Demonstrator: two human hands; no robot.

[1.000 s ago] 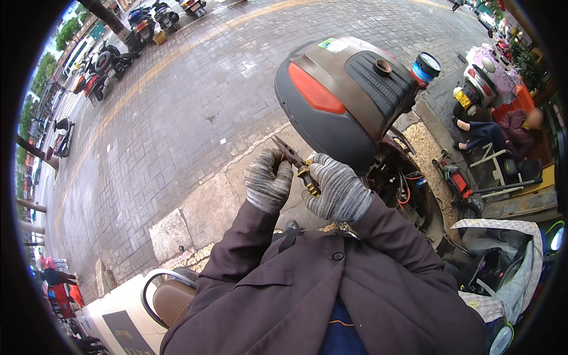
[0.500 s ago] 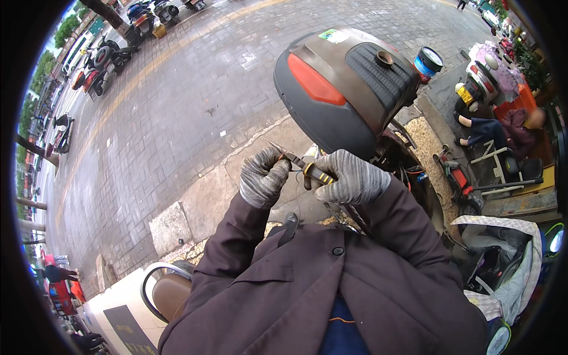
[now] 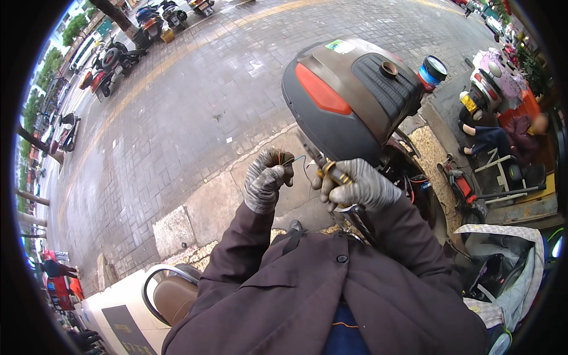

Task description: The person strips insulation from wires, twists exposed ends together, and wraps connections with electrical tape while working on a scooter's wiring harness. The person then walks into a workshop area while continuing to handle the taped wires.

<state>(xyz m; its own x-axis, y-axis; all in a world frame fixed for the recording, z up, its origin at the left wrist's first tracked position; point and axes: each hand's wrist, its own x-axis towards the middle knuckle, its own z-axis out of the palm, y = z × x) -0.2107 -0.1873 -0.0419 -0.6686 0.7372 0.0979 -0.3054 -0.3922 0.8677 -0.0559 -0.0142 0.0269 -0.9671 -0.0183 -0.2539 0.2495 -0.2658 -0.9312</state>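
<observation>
My left hand [image 3: 266,177], in a grey knitted glove, pinches thin coloured wires [image 3: 299,158]. My right hand [image 3: 362,184], gloved alike, grips yellow-and-black pliers [image 3: 335,173], their jaws raised toward the upper left, a short way right of my left hand and the wires. Just beyond both hands is a scooter's large brown-and-black top box [image 3: 349,100] with a red reflector panel. Below it, beside my right hand, the scooter's opened body [image 3: 423,192] shows loose wires.
A seated person [image 3: 515,139] is at right, near a white scooter [image 3: 482,92] and a red-and-black tool [image 3: 458,183]. A quilted cover [image 3: 532,260] lies lower right, a brown seat [image 3: 171,299] lower left. Parked scooters [image 3: 115,68] line the paved sidewalk [image 3: 165,130].
The pliers have moved away from my left hand toward the right, and the wires now show between my hands. The view has shifted slightly, with the top box lower and further right.
</observation>
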